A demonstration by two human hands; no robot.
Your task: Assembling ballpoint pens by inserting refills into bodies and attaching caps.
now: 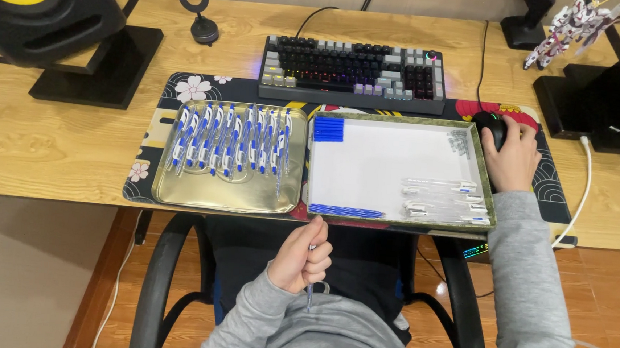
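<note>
The left hand point(301, 255) is curled into a loose fist below the desk edge, over the lap, gripping a thin clear pen point(309, 295) that points down from the fingers. The right hand point(511, 160) lies flat over a black mouse point(489, 125) on the desk mat point(549, 185), fingers draped on it — palm down, not clenched. Between the hands sit two trays: a gold tray point(227, 199) on the left holds a row of blue-and-white pens point(229, 141), and a white tray point(376, 168) holds blue caps point(328, 129), blue refills point(346, 211) and clear barrels point(445, 200). A keyboard point(353, 74) lies behind the trays.
</note>
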